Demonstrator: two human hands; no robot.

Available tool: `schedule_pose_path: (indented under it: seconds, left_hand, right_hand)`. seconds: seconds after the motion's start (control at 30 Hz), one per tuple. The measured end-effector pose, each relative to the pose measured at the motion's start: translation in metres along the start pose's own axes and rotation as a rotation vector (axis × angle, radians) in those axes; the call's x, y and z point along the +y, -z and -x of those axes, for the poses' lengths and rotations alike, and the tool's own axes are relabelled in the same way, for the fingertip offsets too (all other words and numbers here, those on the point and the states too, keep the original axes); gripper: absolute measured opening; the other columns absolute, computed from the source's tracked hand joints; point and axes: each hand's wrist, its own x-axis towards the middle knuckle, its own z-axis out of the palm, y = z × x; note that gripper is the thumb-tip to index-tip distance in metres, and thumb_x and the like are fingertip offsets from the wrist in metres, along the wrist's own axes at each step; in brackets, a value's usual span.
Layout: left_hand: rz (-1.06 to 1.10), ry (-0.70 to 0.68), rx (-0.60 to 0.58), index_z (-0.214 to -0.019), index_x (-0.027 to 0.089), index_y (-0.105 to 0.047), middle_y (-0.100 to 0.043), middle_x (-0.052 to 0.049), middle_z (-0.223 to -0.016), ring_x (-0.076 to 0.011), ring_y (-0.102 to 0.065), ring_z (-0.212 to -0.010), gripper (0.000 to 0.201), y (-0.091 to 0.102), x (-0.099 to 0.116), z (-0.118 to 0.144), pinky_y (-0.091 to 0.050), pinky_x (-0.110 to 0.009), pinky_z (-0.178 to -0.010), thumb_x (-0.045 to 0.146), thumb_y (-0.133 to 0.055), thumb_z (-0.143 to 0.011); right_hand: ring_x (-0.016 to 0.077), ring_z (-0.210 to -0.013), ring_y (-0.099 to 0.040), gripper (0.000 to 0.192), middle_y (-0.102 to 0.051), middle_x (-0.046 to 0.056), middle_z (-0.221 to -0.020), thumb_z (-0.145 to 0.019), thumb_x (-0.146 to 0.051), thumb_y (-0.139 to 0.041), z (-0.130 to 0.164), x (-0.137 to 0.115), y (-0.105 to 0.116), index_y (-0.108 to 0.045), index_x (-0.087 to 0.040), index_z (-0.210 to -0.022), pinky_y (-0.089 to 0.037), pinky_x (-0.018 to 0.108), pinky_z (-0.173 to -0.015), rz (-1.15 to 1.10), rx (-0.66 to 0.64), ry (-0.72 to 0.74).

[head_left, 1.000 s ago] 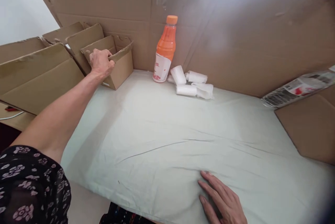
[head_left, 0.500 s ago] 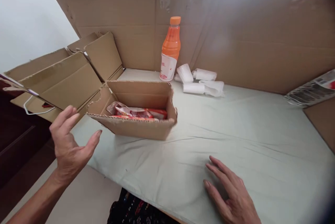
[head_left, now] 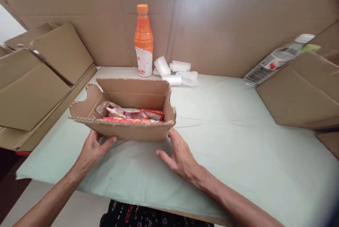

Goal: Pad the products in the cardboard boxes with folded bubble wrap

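An open cardboard box [head_left: 137, 132] with torn, ragged edges stands in front of me on the cloth. Red and white plastic packets [head_left: 132, 114] lie inside it. My left hand [head_left: 92, 149] is at the box's lower left front corner, thumb against the front and fingertips hidden by the box. At the lower right front corner is my right hand [head_left: 181, 156]; its fingers reach up to the box, their tips partly hidden, while the thumb is spread away from the front face.
An orange-capped bottle [head_left: 143, 41] stands behind the box, beside several white plastic rolls [head_left: 180, 66]. Cardboard flaps [head_left: 34, 89] flank the left. On the right, a clear bottle [head_left: 280, 59] leans by another cardboard piece [head_left: 304, 89]. Pale green cloth [head_left: 225, 156] covers the table.
Both hands have come in to the box's front corners, the left moving right and the right moving left and forward. The view has turned right, showing more of the clear bottle.
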Motion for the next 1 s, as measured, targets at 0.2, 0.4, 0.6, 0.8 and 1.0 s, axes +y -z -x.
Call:
schedule_pose_path:
  seconds: [0.2,0.4,0.6,0.8,1.0]
  left_hand:
    - [-0.033,-0.149,-0.003,-0.113,0.019,-0.055,-0.066,-0.006,-0.099,-0.0237,-0.063,-0.087,0.057,-0.067,0.014,-0.038,-0.052,-0.036,-0.075,0.054,-0.075,-0.072]
    - [-0.044,-0.130,0.091,-0.098,0.023,-0.055,-0.065,-0.003,-0.089,-0.0237,-0.062,-0.083,0.048,-0.083,-0.002,-0.046,-0.052,-0.038,-0.076,0.054,-0.078,-0.069]
    - [-0.071,-0.099,0.149,-0.090,0.025,-0.056,-0.065,0.000,-0.079,-0.0264,-0.068,-0.081,0.042,-0.078,-0.005,-0.045,-0.059,-0.040,-0.075,0.050,-0.082,-0.067]
    - [-0.048,-0.074,0.099,-0.099,0.024,-0.059,-0.072,-0.004,-0.092,-0.0278,-0.070,-0.086,0.047,-0.077,-0.014,-0.046,-0.058,-0.040,-0.076,0.053,-0.081,-0.068]
    - [-0.095,-0.139,0.085,-0.095,0.022,-0.056,-0.066,-0.003,-0.082,-0.0241,-0.064,-0.077,0.046,-0.080,-0.009,-0.049,-0.052,-0.036,-0.069,0.056,-0.075,-0.070]
  right_hand:
    - [0.0310,-0.127,-0.060,0.066,-0.059,0.015,-0.143,-0.087,-0.025,-0.056,-0.032,0.050,0.050,-0.041,-0.018,-0.151,-0.058,0.050,-0.098,-0.045,-0.005,-0.154]
    - [0.0318,-0.133,-0.055,0.037,-0.058,0.011,-0.146,-0.091,-0.024,-0.055,-0.069,0.118,0.100,-0.067,-0.023,-0.126,-0.043,0.059,-0.113,0.279,0.135,-0.147]
    - [0.0409,-0.144,-0.042,0.038,-0.047,0.016,-0.156,-0.086,-0.020,-0.062,-0.159,0.187,0.105,-0.069,-0.017,-0.123,-0.036,0.067,-0.112,0.345,0.177,-0.330]
    - [0.0248,-0.124,-0.060,0.037,-0.065,0.012,-0.133,-0.099,-0.032,-0.051,-0.137,0.173,0.161,-0.062,-0.019,-0.132,-0.051,0.047,-0.104,0.097,0.631,-0.178]
    - [0.0373,-0.139,-0.047,0.013,-0.059,0.014,-0.143,-0.079,-0.018,-0.076,-0.164,0.162,0.124,-0.076,-0.018,-0.092,-0.034,0.066,-0.115,0.261,0.194,-0.346]
